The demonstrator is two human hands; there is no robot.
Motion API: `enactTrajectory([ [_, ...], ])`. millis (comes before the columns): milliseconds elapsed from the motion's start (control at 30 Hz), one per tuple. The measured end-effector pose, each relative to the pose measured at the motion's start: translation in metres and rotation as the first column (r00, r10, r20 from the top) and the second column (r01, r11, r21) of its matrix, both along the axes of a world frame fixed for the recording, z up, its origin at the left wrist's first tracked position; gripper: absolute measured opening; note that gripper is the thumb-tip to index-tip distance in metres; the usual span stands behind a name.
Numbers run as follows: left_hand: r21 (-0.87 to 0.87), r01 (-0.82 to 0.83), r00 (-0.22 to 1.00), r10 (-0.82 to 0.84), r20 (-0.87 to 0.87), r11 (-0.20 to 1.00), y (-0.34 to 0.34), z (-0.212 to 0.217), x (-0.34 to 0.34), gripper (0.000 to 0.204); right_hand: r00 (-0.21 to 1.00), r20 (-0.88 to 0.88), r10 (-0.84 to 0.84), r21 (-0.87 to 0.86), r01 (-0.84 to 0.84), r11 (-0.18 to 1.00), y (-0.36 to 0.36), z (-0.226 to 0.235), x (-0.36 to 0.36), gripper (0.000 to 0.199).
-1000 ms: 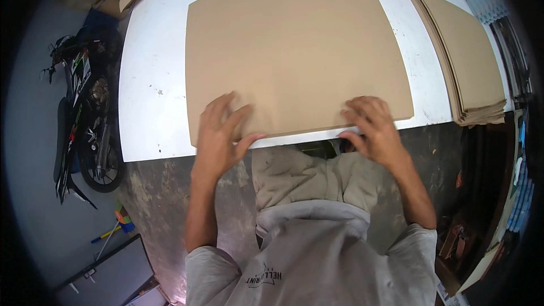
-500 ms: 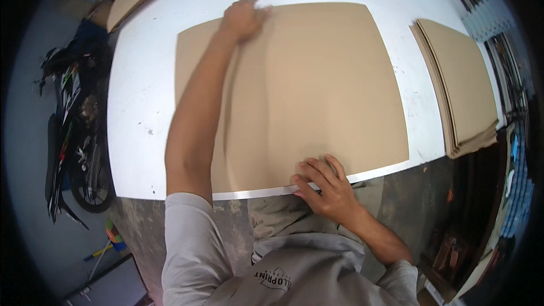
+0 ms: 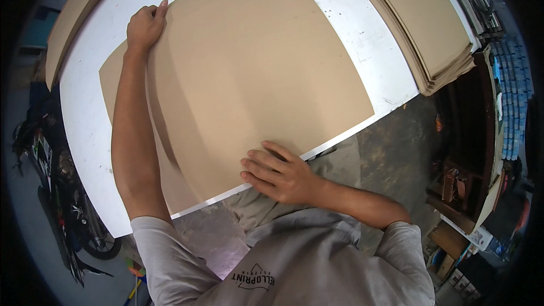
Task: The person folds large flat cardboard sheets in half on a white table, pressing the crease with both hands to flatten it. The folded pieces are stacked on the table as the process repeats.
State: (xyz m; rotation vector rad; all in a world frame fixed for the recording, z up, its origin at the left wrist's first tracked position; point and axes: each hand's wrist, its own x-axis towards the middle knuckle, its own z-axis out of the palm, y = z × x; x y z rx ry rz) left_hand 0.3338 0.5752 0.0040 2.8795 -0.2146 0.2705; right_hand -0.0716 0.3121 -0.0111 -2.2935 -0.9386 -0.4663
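A large brown cardboard sheet (image 3: 266, 51) lies on the white tabletop, reaching to its near edge. At the sheet's far edge is my left hand (image 3: 146, 27), fingers curled around the edge and thumb stretched out. A curved dark line runs from beneath this hand toward me; I cannot tell if it is a crease or a raised edge. My right hand (image 3: 286, 175) rests on the near edge of the sheet, fingers spread and lying flat. My left forearm covers part of the sheet's left side.
A stack of cardboard sheets (image 3: 422, 17) sits at the table's right end. Another curved brown board (image 3: 76, 28) stands at the far left of the white table (image 3: 85, 136). A motorbike (image 3: 68, 209) is beyond the left edge, and a dark wooden cabinet (image 3: 462, 153) stands to the right.
The whole view has turned, so the table now slants up to the right. My left hand, blurred before, now shows curled at the far edge. The right hand still rests at the near edge.
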Motion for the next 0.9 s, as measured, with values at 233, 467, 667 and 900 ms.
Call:
enactTrajectory([
  [233,0.000,-0.020,0.991,0.020,0.130,1.000,-0.007,-0.011,-0.012,0.069,0.999,-0.045,0.002,-0.040,-0.004,0.999,-0.005,0.009,0.003,0.022],
  [467,-0.057,0.043,0.971,-0.028,0.239,0.997,-0.007,-0.024,-0.009,0.055,0.976,-0.216,-0.025,-0.005,0.025,1.000,-0.002,0.030,0.013,0.014],
  [667,-0.114,0.020,0.972,0.007,0.237,0.993,-0.014,-0.025,-0.016,0.053,0.962,-0.270,-0.045,-0.073,0.026,0.997,0.000,0.045,0.017,0.021],
  [900,-0.167,0.033,0.963,0.013,0.268,0.985,-0.016,-0.022,-0.022,0.047,0.929,-0.366,-0.056,-0.085,0.027,0.996,-0.001,0.051,0.013,0.026],
])
